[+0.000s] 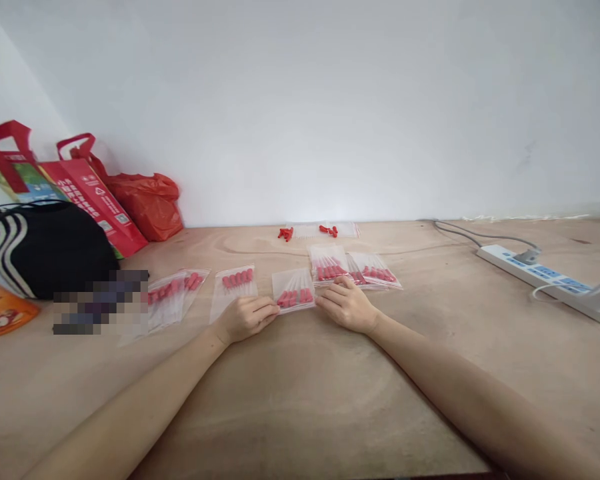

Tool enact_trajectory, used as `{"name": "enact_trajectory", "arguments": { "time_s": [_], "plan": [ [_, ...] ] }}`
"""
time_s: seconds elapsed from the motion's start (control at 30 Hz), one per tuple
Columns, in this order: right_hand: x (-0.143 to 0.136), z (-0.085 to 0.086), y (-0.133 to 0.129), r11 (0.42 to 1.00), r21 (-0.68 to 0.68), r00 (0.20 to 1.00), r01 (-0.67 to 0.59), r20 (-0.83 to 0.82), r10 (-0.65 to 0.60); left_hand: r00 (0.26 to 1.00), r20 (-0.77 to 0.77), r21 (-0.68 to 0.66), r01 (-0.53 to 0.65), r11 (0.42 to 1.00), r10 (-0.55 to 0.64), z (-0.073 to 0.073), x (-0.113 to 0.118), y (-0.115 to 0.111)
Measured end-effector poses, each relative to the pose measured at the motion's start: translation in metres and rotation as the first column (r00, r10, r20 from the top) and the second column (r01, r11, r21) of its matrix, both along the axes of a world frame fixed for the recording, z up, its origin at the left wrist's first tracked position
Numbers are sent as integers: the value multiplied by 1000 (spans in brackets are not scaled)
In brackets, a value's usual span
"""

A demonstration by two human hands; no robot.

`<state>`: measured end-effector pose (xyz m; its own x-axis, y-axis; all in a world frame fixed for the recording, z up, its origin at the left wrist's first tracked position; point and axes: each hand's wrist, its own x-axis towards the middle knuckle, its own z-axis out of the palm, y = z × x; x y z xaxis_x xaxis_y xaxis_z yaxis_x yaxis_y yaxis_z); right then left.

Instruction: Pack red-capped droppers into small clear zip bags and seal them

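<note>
Two hands of mine rest on the bench, one at each side of a small clear bag of red-tipped pieces that lies flat between them. My left hand has its fingers curled, tips touching the bag's left edge; my right hand lies with fingers stretched toward its right edge, touching it. Neither grip has lifted the bag; both only pinch or press at its sides. More filled bags lie just behind my right hand, another bag just left of my left. A power strip sits far right, red carrier bags far left.
</note>
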<state>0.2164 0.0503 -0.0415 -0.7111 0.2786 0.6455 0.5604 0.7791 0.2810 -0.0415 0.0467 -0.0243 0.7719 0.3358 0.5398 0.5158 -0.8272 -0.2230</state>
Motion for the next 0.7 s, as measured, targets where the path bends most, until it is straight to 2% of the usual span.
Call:
{"name": "enact_trajectory", "arguments": {
  "time_s": [0.27, 0.4, 0.53, 0.7],
  "plan": [
    [-5, 3, -4, 996, 51, 997, 71, 20, -72, 993, -112, 115, -28, 993, 41, 5, 1, 0],
    [-7, 2, -4, 994, 19, 994, 106, -13, -105, 999, 11, 87, -46, 995, 45, 8, 16, -6],
    [-10, 2, -5, 993, -4, 993, 114, -27, -114, 998, 64, 43, -18, 999, 15, 3, 38, -10],
    [-15, 3, -9, 996, 23, 995, 88, -56, -87, 997, 76, 128, 12, 992, -22, -2, 50, -9]
  ]
}}
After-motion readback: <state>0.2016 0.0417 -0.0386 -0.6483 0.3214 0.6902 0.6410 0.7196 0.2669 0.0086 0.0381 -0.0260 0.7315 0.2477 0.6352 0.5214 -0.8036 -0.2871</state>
